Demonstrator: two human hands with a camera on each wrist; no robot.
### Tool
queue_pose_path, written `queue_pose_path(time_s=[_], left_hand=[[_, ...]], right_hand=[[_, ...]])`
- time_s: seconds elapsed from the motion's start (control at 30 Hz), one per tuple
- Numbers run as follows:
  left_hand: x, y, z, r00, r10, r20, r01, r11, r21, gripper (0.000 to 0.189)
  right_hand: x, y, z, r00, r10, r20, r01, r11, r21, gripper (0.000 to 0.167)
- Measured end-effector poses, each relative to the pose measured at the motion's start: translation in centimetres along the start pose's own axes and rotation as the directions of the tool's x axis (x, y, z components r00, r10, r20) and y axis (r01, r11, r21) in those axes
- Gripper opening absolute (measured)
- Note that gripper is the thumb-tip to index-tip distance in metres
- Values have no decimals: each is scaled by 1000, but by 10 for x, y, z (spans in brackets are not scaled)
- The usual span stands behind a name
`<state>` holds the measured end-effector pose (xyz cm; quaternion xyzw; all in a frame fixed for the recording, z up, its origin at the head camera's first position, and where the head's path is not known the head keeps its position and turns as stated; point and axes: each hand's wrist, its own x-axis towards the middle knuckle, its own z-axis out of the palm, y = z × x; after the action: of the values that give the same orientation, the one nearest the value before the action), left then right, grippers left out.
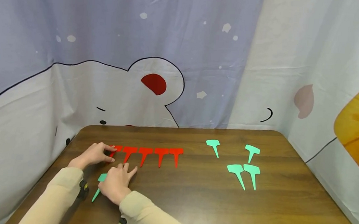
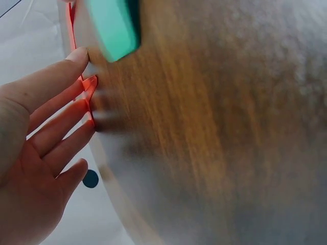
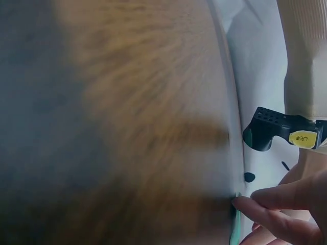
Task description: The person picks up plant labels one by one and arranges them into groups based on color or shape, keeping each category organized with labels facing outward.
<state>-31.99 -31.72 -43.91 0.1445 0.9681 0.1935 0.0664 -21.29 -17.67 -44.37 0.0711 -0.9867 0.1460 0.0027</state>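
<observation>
Several red T-shaped plant labels [image 1: 145, 151] lie in a row on the wooden table. My left hand [image 1: 94, 154] is over the leftmost red label [image 2: 91, 84], index fingertip at its wide head and thumb near its stem. In the left wrist view the fingers of that hand are mostly straight, their tips at the label. Just below the row, my right hand [image 1: 117, 183] holds a green plant label [image 1: 102, 177] between thumb and finger. The hand covers the middle of that label; its head and pointed tip show. In the right wrist view, fingertips meet the green label's edge [image 3: 236, 224].
Toward the right of the table [image 1: 192, 198] lie several more green plant labels [image 1: 235, 169], some close together. A printed curtain [image 1: 201, 58] hangs behind the table's back edge. A dark camera strap [image 3: 276, 127] sits on the left wrist, near the right hand.
</observation>
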Motion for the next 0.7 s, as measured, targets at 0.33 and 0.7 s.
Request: queue_pose_path(time_s=[0.33, 0.7], left_hand=[[-2, 1, 2, 1000, 5, 0, -5, 1000, 5, 56], [-1, 2, 2, 1000, 5, -8, -5, 1000, 27, 58]], right_hand=[[-4, 6, -7, 999, -40, 19, 41, 997, -58, 25], [0, 29, -15, 986, -159, -53, 155, 986, -61, 27]])
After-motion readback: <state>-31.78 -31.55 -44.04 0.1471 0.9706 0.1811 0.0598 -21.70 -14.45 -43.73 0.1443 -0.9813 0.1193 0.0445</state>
